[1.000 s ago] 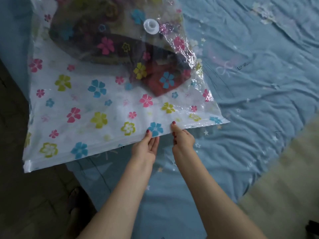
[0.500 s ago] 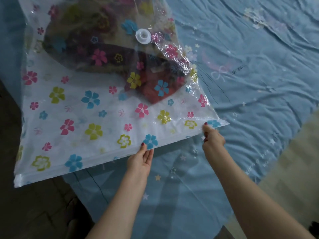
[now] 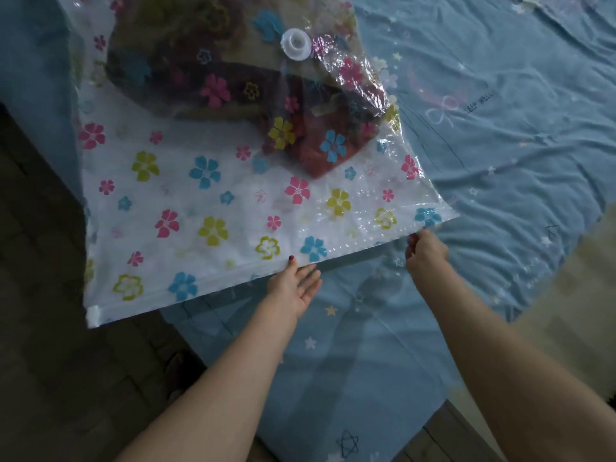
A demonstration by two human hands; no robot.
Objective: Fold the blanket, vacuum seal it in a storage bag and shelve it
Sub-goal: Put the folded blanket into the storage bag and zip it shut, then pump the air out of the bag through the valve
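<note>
I see the flower-printed vacuum storage bag (image 3: 206,201) lying on the blue bedspread (image 3: 500,135), its left part hanging past the bed's edge over the dark floor (image 3: 50,328). Inside the bag's far end sits the folded blanket (image 3: 213,71), dark brown and red, bunched up under the clear plastic. The round white valve (image 3: 296,43) sits on top of the bag, above the blanket.

The bag's zip seal edge (image 3: 206,283) is the near edge, running toward me from right to left. My left hand (image 3: 295,283) is at the middle of that seal: the thumb lies on top of the strip and the straight fingers reach beneath it, palm turned up. My right hand (image 3: 425,250) is at the seal near its right corner, fingers curled and pinching the bag's edge between fingertips and thumb. A white slider clip (image 3: 93,315) sits at the seal's left end, well apart from both hands.
</note>
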